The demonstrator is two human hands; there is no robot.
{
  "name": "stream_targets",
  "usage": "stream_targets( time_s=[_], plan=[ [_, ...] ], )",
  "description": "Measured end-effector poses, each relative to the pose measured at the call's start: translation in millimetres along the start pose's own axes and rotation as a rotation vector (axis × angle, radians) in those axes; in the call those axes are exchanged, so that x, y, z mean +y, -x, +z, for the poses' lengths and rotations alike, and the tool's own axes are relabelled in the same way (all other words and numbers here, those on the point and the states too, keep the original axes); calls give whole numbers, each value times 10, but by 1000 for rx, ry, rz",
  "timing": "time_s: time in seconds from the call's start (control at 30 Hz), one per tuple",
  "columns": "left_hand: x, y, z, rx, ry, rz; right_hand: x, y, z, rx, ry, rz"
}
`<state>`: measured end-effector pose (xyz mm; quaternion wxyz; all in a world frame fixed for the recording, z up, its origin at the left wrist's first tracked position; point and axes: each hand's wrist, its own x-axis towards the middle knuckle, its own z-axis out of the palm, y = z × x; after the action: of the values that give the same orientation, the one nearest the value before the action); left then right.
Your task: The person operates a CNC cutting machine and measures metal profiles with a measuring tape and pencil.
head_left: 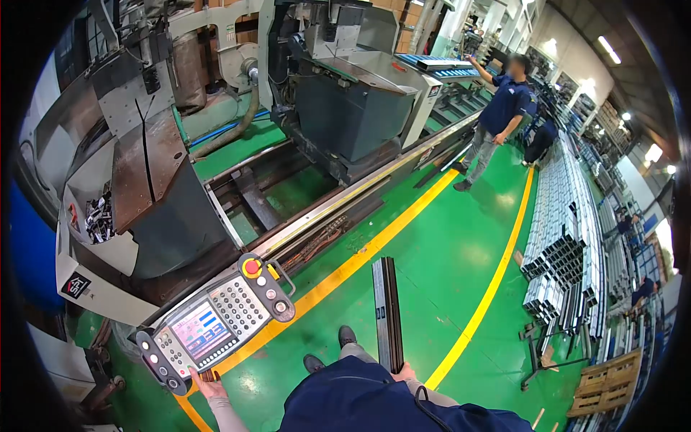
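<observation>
A grey control panel [216, 324] with a lit screen, rows of keys and a red stop button stands at the lower left. My left hand [209, 385] is at the panel's lower edge, fingers apart, one fingertip by the buttons under the screen. A brownish thing shows beside its fingers, too small to make out. Long dark metal profiles [387, 313] stand upright in front of my body, right of my feet. Around their lower end is my right hand [404, 373], its fingers mostly hidden behind them.
A large saw machine [353, 108] with a rail runs along the left and back. A person [504, 108] in dark blue stands beside it. Stacked metal profiles [561, 245] and a wooden pallet [604, 381] are at the right. Yellow lines [479, 313] mark the green floor.
</observation>
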<state>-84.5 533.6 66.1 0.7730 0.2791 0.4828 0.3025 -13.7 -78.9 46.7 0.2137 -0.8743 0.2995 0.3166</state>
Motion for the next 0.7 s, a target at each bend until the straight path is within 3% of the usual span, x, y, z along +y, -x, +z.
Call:
stream_targets(
  time_s=[0.7],
  plan=[
    [-14, -9, -8, -20, 7, 13, -12, -64, -25, -50, 92, -25]
  ],
)
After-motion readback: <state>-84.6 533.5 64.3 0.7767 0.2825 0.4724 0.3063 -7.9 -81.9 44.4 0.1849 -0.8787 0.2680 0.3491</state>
